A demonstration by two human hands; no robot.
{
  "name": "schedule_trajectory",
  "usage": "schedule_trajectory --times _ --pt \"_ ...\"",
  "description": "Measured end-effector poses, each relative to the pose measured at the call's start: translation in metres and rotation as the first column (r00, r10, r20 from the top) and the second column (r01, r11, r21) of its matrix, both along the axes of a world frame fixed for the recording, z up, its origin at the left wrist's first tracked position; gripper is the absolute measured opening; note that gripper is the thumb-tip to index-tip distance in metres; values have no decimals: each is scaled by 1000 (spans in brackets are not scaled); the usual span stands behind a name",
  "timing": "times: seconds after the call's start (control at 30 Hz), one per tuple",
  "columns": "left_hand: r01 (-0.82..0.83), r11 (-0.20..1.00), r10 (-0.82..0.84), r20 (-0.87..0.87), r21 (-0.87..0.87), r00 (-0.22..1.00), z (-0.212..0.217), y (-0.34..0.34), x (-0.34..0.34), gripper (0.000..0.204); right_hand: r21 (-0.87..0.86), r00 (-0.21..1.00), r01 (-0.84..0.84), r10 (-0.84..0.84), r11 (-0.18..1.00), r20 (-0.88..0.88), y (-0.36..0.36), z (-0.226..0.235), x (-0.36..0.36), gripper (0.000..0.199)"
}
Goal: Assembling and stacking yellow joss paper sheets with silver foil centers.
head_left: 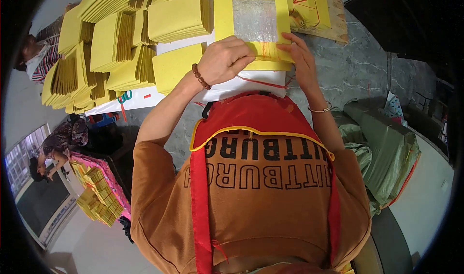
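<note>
Yellow paper (222, 15) with a shiny silver square (254, 20) touches curled left hand (224, 56), open-fingered right hand (302, 61).

Left hand (226, 56) on silver-patched paper (253, 20)

Even, fairly bright light falls on the white-covered table (135, 102); the silver foil square (254, 20) near its right edge glints softly. Past its left edge, the barred metal-framed window (21, 163) bends with the fisheye rim (black fills the frame's corners), and detail there softens.
</note>
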State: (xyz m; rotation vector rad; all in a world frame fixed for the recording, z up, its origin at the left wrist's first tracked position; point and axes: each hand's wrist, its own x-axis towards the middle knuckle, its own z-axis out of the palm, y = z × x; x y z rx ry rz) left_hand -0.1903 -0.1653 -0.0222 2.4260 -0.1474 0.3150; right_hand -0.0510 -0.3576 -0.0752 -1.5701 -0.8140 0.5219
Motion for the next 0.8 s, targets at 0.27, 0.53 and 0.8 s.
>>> schedule_trajectory --times 0.27,0.53,0.8 --pt "-87 985 55 -200 -152 978 6 1 5 12 15 998 28 -27 999 -56 3 -1 -2 36" --pt "-237 916 83 -424 -325 902 7 7 9 13 87 996 -7 15 996 -92 0 0 3 28" --pt "-189 922 31 -423 -337 906 11 11 6 23 -46 955 40 -25 998 294 3 -7 2 18"
